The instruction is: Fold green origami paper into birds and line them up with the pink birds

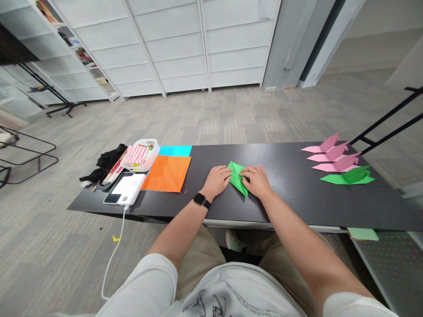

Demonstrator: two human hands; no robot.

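Observation:
A sheet of green origami paper (236, 177), folded into a pointed kite-like shape, lies on the dark table in front of me. My left hand (217, 179), with a black watch (200, 199) on the wrist, holds the paper's left edge under its closed-together fingertips. On the opposite side, my right hand (257, 179) grips the right edge, its thumb and forefinger drawn close together on a fold. The underside of the paper is hidden, as are parts of the fingertips.
Pink folded-paper birds (330, 156) and a green one (348, 177) stand in a row at the right. Leftward lie orange paper (169, 174), blue paper (175, 151), a white basket (152, 154), a phone (115, 193), a white power bank (132, 188) with a cable, and black cloth (107, 159).

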